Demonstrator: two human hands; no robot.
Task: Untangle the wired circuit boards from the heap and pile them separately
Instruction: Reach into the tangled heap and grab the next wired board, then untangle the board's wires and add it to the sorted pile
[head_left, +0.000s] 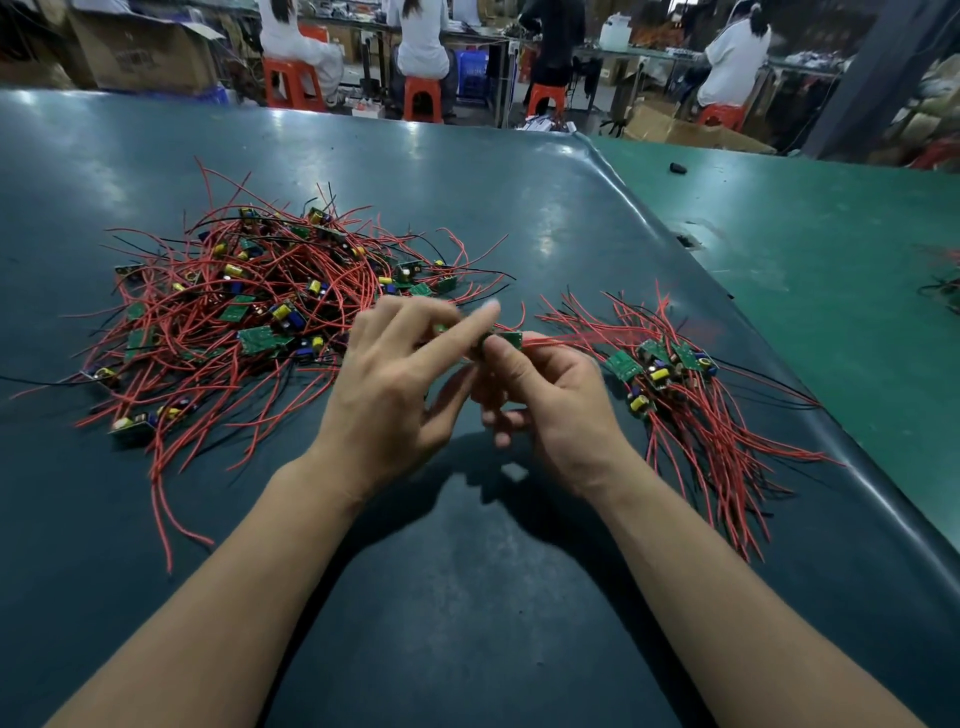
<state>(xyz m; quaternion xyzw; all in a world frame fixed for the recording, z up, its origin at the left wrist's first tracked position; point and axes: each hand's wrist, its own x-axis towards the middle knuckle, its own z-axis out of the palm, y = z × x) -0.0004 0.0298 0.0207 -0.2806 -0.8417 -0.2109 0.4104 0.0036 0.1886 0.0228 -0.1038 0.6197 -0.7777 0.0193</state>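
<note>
Green circuit boards (260, 340), red and black wires (218, 291), yellow capacitors (281, 312), dark teal table (467, 597), orange stools (288, 83)

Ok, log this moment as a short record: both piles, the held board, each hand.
heap: tangled wired circuit boards, on the dark table, left of the hands
sorted pile: wired boards laid alongside one another, right of the hands
held board: small green circuit board, red wires trailing right
left hand: on the board, index finger extended, blurred
right hand: fingers pinch the board
</note>
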